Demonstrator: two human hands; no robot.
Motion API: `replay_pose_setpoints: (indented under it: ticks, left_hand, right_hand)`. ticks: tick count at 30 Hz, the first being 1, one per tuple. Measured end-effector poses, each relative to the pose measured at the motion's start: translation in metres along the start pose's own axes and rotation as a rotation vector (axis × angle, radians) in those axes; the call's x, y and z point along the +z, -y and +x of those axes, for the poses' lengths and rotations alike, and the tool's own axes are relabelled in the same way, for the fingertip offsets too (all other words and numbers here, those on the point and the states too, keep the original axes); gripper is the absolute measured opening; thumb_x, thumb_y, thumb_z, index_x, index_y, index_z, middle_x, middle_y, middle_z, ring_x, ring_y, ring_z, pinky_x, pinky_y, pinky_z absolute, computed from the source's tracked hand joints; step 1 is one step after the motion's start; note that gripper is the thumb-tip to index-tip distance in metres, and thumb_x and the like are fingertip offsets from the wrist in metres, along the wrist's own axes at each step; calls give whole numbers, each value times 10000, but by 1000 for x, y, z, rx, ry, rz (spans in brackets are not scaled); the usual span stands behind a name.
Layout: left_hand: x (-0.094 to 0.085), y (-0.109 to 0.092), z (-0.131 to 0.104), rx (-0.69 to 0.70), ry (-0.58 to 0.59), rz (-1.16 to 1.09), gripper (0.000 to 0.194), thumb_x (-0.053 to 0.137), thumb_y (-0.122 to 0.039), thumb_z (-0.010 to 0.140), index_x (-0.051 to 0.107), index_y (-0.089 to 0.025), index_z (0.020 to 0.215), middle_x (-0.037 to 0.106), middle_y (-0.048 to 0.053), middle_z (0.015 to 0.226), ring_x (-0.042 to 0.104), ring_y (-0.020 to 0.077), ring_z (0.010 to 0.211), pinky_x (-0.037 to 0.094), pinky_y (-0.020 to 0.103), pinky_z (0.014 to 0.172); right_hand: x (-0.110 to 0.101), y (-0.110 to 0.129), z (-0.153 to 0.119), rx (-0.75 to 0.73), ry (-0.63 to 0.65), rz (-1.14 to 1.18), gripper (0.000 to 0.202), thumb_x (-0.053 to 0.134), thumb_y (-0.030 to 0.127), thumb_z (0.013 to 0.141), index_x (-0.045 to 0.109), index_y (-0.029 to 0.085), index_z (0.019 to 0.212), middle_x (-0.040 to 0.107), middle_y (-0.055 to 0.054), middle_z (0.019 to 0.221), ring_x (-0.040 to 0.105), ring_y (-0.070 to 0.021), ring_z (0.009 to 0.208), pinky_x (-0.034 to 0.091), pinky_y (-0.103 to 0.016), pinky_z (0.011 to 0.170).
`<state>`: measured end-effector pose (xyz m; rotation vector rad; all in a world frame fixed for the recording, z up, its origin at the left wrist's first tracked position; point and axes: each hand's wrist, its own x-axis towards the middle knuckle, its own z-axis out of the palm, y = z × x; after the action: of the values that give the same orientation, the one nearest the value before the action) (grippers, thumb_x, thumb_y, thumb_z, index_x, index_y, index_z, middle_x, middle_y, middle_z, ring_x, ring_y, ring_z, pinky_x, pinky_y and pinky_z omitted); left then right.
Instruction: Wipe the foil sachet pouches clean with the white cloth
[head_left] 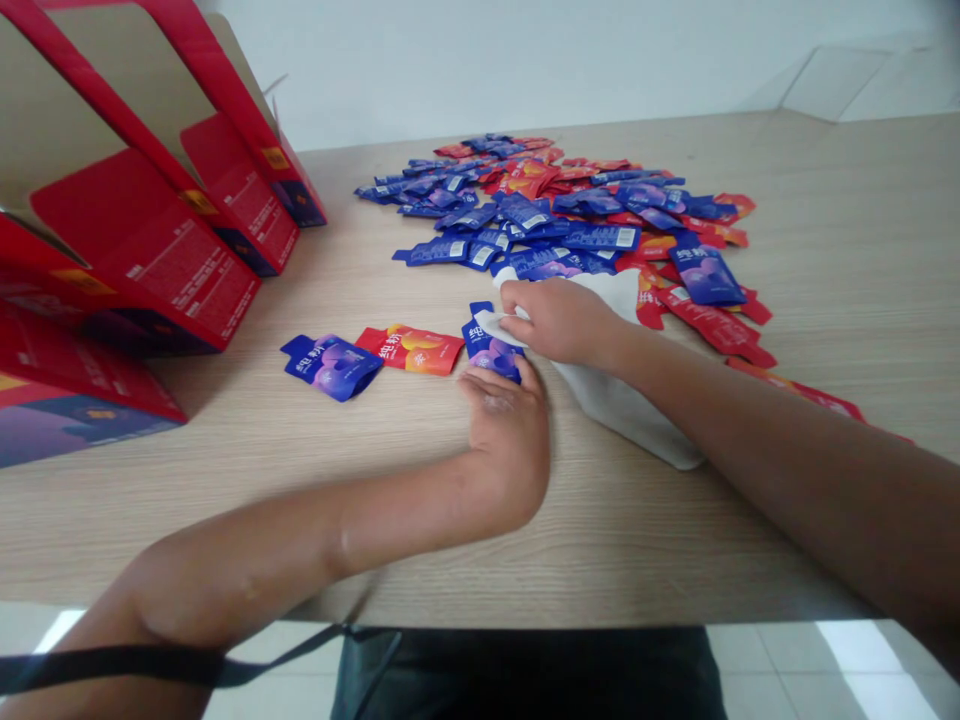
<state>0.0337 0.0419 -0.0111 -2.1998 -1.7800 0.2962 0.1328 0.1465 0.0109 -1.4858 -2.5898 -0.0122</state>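
Note:
In the head view, my left hand (508, 425) bends over the lower edge of a blue sachet (489, 345) lying on the table, its fingers and thumb holding the sachet at that end. A white cloth (611, 395) is gripped in my right hand (562, 318), and one bunched corner of it touches the sachet's upper right part. The rest of the cloth hangs beneath my right wrist onto the table. To the left lie a red-orange sachet (420, 350) and another blue sachet (334, 367), their ends overlapping.
A wide heap of blue and red sachets (555, 215) spreads across the back of the table (337, 540), with several red ones trailing right beneath my forearm. Opened red cartons (172, 230) stand at the left. A clear sheet-like object (844, 85) is at the back right.

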Motion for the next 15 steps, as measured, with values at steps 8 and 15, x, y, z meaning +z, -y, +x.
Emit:
replay_pose_setpoints:
  ticks: [8, 15]
  left_hand:
    - [-3, 0, -1, -15, 0, -69, 525, 296, 3, 911, 420, -62, 1417, 620, 341, 1217, 655, 333, 1101, 493, 509, 893]
    - [-2, 0, 0, -16, 18, -8, 532, 295, -11, 916, 413, -91, 1428, 622, 319, 1235, 653, 325, 1110, 512, 473, 867]
  right_hand:
    - [8, 0, 1, -23, 112, -2, 245, 451, 366, 910, 614, 196, 974, 706, -93, 920, 611, -207, 776, 265, -281, 566]
    - [9, -7, 1, 32, 117, -52, 289, 437, 365, 908, 631, 193, 1034, 716, -116, 939, 617, -219, 770, 280, -281, 563]
